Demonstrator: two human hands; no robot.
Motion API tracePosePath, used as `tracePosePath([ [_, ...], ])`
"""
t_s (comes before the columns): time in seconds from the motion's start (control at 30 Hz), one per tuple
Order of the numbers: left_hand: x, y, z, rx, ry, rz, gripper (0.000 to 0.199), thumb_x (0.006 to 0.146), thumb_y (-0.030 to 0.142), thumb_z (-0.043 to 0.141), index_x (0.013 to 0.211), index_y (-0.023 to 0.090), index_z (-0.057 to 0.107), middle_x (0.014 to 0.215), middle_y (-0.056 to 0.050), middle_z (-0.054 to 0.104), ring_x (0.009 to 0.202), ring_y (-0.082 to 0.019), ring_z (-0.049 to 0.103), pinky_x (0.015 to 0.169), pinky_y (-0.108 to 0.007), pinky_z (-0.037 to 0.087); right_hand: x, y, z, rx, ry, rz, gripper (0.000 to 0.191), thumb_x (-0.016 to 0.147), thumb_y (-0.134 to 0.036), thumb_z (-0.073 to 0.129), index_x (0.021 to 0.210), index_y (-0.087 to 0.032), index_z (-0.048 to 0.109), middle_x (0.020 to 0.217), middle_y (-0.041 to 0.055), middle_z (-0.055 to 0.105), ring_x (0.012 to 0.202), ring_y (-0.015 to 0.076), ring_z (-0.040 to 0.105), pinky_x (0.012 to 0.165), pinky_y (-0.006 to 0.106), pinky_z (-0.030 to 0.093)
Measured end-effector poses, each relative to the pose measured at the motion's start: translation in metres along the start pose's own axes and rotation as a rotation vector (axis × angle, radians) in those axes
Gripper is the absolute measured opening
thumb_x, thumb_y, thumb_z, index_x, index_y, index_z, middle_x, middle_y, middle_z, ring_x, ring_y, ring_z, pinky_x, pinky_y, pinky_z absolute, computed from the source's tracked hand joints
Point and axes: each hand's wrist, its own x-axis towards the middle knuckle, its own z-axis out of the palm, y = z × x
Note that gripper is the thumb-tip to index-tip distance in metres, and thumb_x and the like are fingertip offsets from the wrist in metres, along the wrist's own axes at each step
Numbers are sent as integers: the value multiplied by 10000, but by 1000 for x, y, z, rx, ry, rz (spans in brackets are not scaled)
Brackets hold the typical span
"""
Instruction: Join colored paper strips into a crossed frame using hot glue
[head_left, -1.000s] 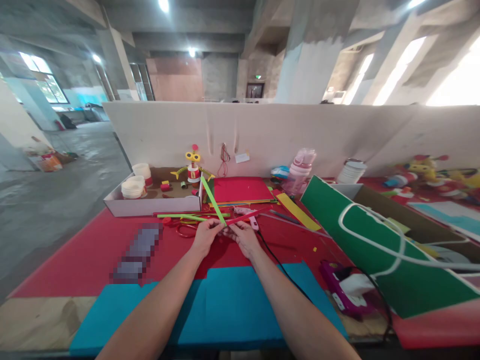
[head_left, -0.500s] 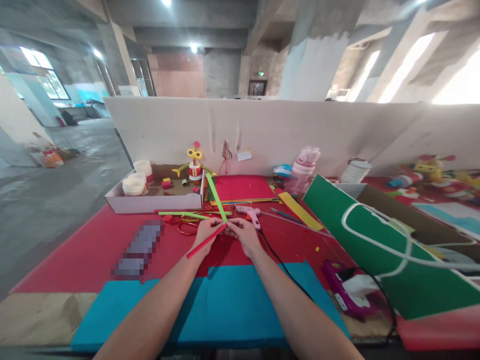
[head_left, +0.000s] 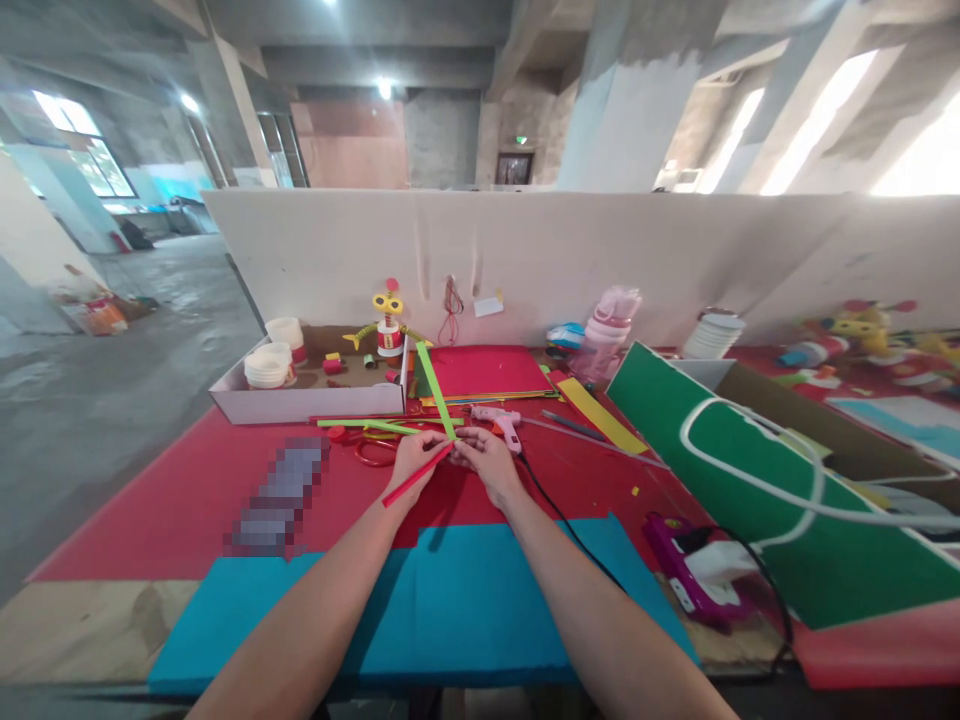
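My left hand (head_left: 415, 462) and my right hand (head_left: 487, 465) meet over the table, fingertips pinched together. Between them they grip two paper strips where the ends cross. The green paper strip (head_left: 435, 390) points up and away from me, while the red paper strip (head_left: 409, 484) slants down across my left hand. My fingers partly hide the joint. Just beyond my right hand lies a pink glue gun (head_left: 507, 428) with a black cord. Red-handled scissors (head_left: 375, 453) and loose green strips (head_left: 375, 428) lie beyond my left hand.
Blue sheets (head_left: 480, 600) cover the near edge. A white tray (head_left: 315, 406) with paper cups and a cup figure (head_left: 389, 335) stands back left. Red paper sheets (head_left: 487, 372) lie at the back. To the right are a green board (head_left: 750, 520) and a purple power strip (head_left: 686, 575).
Both hands stay pinched at the strips' crossing. The red strip's free end has shifted slightly up and right, and the green strip's tip slightly right. The view has shifted a little.
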Motion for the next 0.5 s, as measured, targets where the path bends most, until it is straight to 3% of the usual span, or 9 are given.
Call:
tracePosePath([
  [0.33, -4, 4, 5, -61, 28, 19, 207, 662, 288, 709, 813, 159, 651, 764, -47, 677, 667, -153, 613, 638, -266, 492, 0, -2, -2, 21, 29, 12, 325, 548, -330, 791, 780, -147, 657, 635, -1, 663, 599, 119, 629, 718, 311, 554],
  [0.5, -6, 10, 7, -67, -42, 23, 223, 649, 297, 724, 816, 164, 661, 812, -48, 675, 777, -176, 619, 722, -275, 488, 0, -1, 1, 78, 96, -28, 324, 540, -332, 794, 772, -159, 651, 669, -4, 676, 620, 134, 643, 734, 326, 551],
])
